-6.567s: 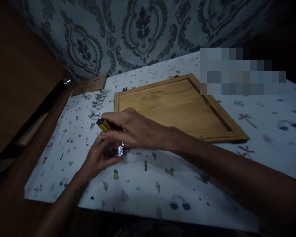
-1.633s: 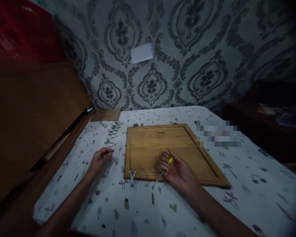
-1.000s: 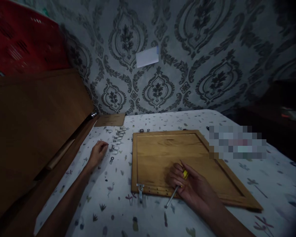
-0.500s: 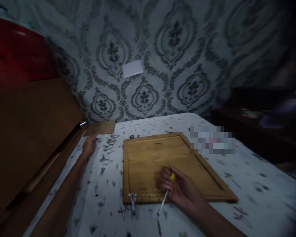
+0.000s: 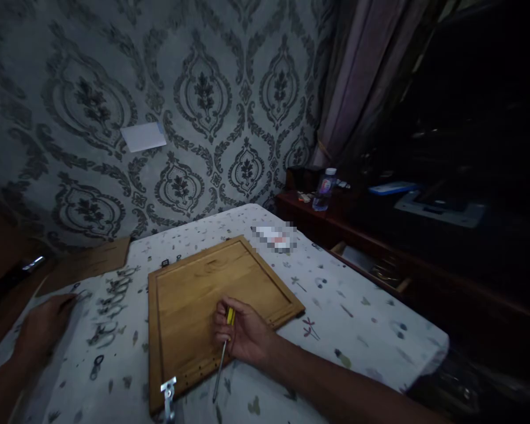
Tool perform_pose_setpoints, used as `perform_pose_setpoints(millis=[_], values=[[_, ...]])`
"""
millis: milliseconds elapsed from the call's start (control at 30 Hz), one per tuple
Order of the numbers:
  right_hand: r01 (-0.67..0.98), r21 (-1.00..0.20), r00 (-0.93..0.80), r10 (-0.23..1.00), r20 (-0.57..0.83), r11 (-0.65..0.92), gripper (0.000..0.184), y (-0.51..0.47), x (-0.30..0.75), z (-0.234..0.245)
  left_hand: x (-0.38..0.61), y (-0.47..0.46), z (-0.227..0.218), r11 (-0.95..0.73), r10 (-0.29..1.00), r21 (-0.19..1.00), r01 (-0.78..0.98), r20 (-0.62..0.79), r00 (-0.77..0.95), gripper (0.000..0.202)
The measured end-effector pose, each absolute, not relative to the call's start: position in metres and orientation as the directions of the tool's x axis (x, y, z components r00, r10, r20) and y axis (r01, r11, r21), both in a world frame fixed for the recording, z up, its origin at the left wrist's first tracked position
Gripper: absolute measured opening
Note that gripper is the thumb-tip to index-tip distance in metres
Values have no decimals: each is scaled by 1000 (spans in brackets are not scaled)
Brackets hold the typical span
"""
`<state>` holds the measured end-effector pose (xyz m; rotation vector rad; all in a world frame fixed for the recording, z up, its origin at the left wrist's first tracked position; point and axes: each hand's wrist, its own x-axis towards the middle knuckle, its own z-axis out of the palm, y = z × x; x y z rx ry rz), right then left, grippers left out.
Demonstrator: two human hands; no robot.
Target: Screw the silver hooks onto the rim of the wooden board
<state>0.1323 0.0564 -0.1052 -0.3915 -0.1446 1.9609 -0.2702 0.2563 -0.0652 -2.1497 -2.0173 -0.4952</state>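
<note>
Clip row (image 5: pixel 102 334) lies btwn L hand (image 5: pixel 42 327) and board (image 5: pixel 194 306), running far-to-near along board's L side. L hand is the nearer one by a lot: just L of the row, fingertips aimed R toward its far half, a thin wire bit right at them. Fingers bunched; can't tell if they're pinching it, too dark/blurred.

R hand (image 5: pixel 247 335) is across the board, over its nr edge, fingers curled tight round screwdriver (image 5: pixel 230 316), yellow handle in palm. Shaft's long axis runs down toward wearer, leaning a bit L; tip shows past the board's nr edge, against table (image 5: pixel 380 348); can't tell if touching.

Latch (image 5: pixel 168 390) sits at board's nr-L corner, sticking out past the edge, cut off by frame bottom. It's L of the tip, so R hand w/ driver is nearer it than L hand. Dark loop (image 5: pixel 96 366) lies at row's nr end, apart from board. Cardboard (image 5: pixel 92 259) lies beyond L hand.
</note>
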Motion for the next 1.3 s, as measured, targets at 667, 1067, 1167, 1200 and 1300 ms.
perform_pose_setpoints(millis=[667, 1067, 1167, 1200, 1300], values=[[-847, -259, -427, 884, -190, -465, 28, 58, 138, -102, -290, 270, -94, -204, 942, 238, 950, 311, 124, 32], [-843, -272, -390, 876, -284, -464, 33, 62, 140, -105, -310, 277, -94, -279, 941, 310, 909, 279, 193, 31], [-838, -272, -398, 871, -289, -473, 33, 61, 141, -104, -312, 278, -93, -284, 942, 327, 901, 269, 200, 31], [-837, -276, -399, 872, -284, -473, 33, 60, 141, -104, -312, 278, -92, -287, 942, 332, 898, 269, 202, 31], [-839, -282, -391, 876, -282, -466, 33, 59, 140, -103, -314, 278, -88, -290, 941, 352, 890, 275, 198, 31]])
